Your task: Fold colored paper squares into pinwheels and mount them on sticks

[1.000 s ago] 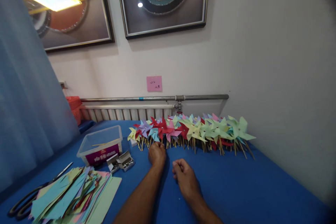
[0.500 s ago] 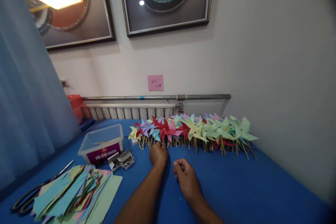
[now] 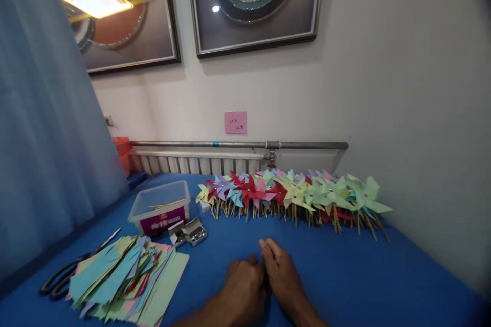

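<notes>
My left hand (image 3: pixel 245 284) is closed in a fist, low over the blue tabletop. My right hand (image 3: pixel 279 269) is curled beside it, thumb on top, and the two touch or nearly touch. Whatever lies inside the fingers of either hand is hidden. Beyond them stands a long cluster of paper pinwheels (image 3: pixel 282 193) on thin wooden sticks. To the left lies a stack of cut coloured paper (image 3: pixel 111 281). Two small opened boxes of metal pins (image 3: pixel 195 232) sit against a clear plastic tub (image 3: pixel 159 209) with a purple label and some sticks in it.
Black-handled scissors (image 3: pixel 65 276) lie left of the paper. A blue curtain (image 3: pixel 57 127) hangs at the left. A metal pipe (image 3: pixel 192 144) and a radiator run along the wall behind the table. A red basket (image 3: pixel 123 153) stands at the back left.
My left hand has drawn back from the pinwheels' front edge to beside my right hand. The right has shifted slightly, and the view has turned a little to the left.
</notes>
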Demonstrator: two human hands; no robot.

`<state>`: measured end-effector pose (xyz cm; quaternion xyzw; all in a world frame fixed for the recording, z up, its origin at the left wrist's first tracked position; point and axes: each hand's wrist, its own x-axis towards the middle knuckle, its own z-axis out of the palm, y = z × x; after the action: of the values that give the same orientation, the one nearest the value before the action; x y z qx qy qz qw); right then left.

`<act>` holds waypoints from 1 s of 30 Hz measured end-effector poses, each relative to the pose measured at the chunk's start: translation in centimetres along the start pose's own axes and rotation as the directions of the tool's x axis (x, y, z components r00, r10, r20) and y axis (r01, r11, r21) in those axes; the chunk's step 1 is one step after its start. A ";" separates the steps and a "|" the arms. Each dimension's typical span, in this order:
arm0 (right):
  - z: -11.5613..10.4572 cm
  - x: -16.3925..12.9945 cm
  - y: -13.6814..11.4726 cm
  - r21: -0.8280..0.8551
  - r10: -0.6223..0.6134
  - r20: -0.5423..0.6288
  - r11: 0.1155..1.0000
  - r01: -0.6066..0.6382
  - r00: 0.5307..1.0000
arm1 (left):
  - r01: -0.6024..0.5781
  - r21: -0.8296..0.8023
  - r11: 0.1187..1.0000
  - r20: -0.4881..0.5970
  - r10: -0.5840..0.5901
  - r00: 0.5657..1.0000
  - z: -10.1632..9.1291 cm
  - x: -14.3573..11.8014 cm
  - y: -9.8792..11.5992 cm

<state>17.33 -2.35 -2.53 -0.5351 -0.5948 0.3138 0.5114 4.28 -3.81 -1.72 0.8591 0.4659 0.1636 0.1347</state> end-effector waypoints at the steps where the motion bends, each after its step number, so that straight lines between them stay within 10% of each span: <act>1: 0.1 -0.1 0.0 -0.018 -0.011 0.017 1.000 0.011 1.000 | -0.024 0.016 1.000 -0.001 0.024 1.000 -0.3 -0.3 0.2; 8: 0.0 -0.1 -0.2 -0.071 -0.045 0.042 0.996 0.048 0.998 | -0.056 0.048 0.997 0.036 0.054 0.998 -3.6 -2.7 -0.1; 13: 0.0 -0.1 -0.4 -0.120 -0.030 0.030 0.992 0.033 0.999 | 0.152 0.030 0.988 -0.290 -0.137 0.947 -4.2 -9.3 -2.9; 18: 0.0 0.1 -0.2 -0.158 -0.007 0.046 0.987 0.015 0.999 | 0.453 -0.002 0.892 -0.676 -0.335 0.656 -8.4 -16.9 -9.6; 20: 0.0 0.3 -0.2 -0.160 0.006 0.047 0.987 0.002 0.999 | 0.643 -0.054 0.764 -0.752 -0.455 0.477 -11.0 -19.2 -12.7; 22: 0.0 0.4 -0.2 -0.159 0.012 0.049 0.987 -0.004 0.999 | 0.760 -0.081 0.645 -0.742 -0.548 0.386 -13.1 -20.8 -15.5; 30: -0.2 0.3 -0.1 -0.150 0.008 0.045 0.989 -0.001 0.999 | 0.810 0.127 0.572 -0.458 -0.691 0.560 -13.4 -21.0 -18.7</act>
<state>17.53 -2.17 -2.33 -0.5660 -0.6270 0.2816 0.4552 -26.05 -10.62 -0.01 0.5362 0.8272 0.1638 -0.0384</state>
